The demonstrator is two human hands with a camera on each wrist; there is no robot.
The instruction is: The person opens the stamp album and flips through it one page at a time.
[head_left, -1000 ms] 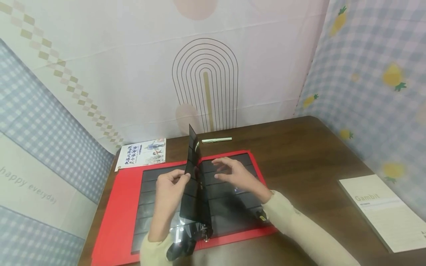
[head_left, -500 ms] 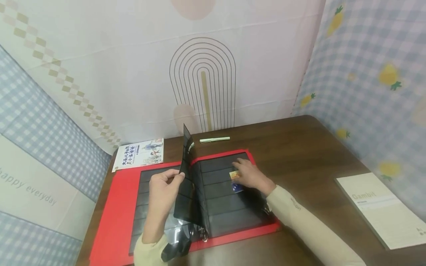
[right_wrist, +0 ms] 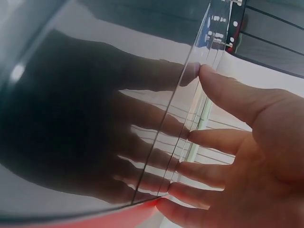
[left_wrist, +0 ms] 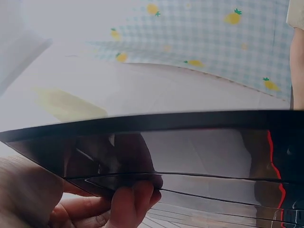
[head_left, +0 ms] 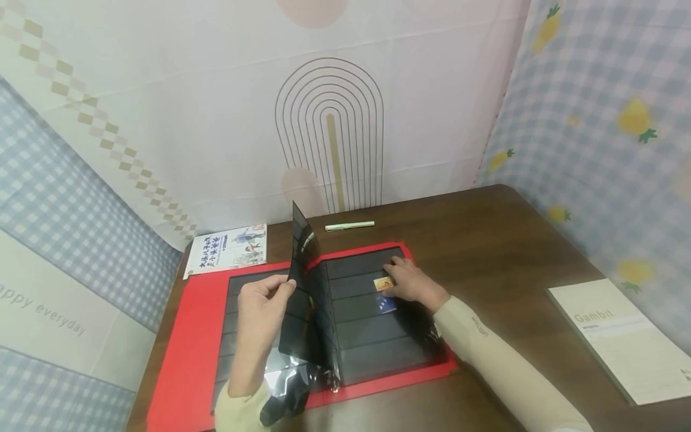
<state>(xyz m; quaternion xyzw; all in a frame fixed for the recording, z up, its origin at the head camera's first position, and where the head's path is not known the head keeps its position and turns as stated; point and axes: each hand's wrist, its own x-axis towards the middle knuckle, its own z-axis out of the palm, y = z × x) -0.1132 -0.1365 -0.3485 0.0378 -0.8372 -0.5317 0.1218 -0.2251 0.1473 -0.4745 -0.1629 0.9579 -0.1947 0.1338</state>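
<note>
Right hand (head_left: 412, 282), fingers flat, has come down onto the orange stamp (head_left: 383, 283); left hand (head_left: 261, 309) pinches the raised black page (head_left: 302, 288) at 9 o'clock.

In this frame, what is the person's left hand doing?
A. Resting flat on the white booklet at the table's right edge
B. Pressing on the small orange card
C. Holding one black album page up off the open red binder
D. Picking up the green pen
C: in the head view the left hand pinches the edge of a black page raised above the red binder, while the right hand lies by the orange card.
</note>
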